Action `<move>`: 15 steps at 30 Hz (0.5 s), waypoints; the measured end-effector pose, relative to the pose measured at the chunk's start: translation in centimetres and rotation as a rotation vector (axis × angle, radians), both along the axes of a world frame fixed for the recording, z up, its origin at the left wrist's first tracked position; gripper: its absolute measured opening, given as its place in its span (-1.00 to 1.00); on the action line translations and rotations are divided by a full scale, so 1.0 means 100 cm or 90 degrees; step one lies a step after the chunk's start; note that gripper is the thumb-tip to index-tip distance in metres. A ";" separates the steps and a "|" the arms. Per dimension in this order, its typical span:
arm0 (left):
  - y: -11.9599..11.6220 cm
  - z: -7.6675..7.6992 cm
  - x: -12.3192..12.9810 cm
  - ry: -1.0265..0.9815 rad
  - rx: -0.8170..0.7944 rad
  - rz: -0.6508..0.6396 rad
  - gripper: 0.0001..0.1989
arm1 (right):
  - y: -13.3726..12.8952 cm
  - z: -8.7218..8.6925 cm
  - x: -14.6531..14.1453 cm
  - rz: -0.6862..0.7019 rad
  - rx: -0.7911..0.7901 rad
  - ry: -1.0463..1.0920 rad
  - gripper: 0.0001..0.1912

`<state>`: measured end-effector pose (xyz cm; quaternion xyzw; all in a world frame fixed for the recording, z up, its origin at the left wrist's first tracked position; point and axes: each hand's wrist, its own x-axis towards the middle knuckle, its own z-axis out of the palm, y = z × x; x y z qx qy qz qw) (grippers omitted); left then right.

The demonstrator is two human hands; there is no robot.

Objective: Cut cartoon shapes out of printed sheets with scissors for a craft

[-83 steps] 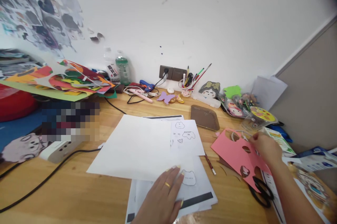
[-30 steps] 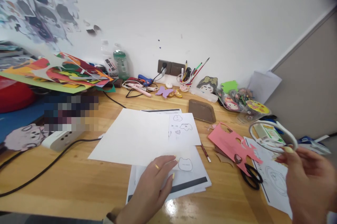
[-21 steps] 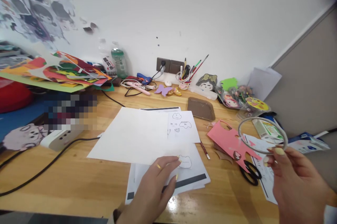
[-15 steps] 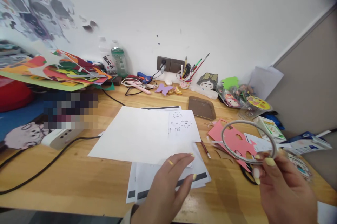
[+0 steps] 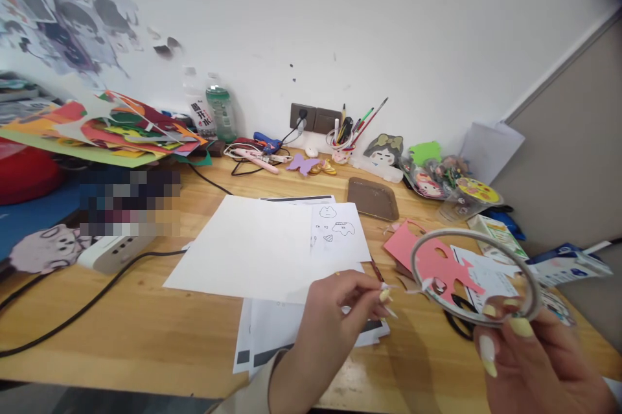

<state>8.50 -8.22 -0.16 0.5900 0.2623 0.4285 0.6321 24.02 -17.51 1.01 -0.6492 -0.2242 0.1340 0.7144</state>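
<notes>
My right hand [image 5: 544,352] grips a thin roll of tape [image 5: 537,278] by its near right edge, thumb and fingers closed around the rim. A short whitish loose end [image 5: 418,288] sticks out from the roll's left side. Facing it, my left hand [image 5: 343,317] has thumb and fingertips pinched together. Whitish slivers show at those fingertips, but I cannot tell whether they are tape or nail tips. Beneath and left of that hand lies a large blank white sheet [image 5: 243,245], beside a paper with line drawings [image 5: 343,229]. Pink cut paper [image 5: 413,249] shows through the ring.
Black-handled scissors [image 5: 459,323] lie partly behind the roll. Farther back are a brown tray [image 5: 372,199], a pen cup [image 5: 341,153] and a plastic cup [image 5: 459,205]. A white power strip [image 5: 116,249] with a black cable sits left; colored paper [image 5: 111,135] is piled behind it.
My left hand has moved right and slightly up toward the roll, its fingers going from apart to pinched. My right hand and the roll have shifted a little right and down.
</notes>
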 end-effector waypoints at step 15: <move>0.002 -0.012 -0.079 0.070 0.045 -0.007 -0.90 | -0.010 -0.069 0.062 0.114 -0.457 -0.582 -0.67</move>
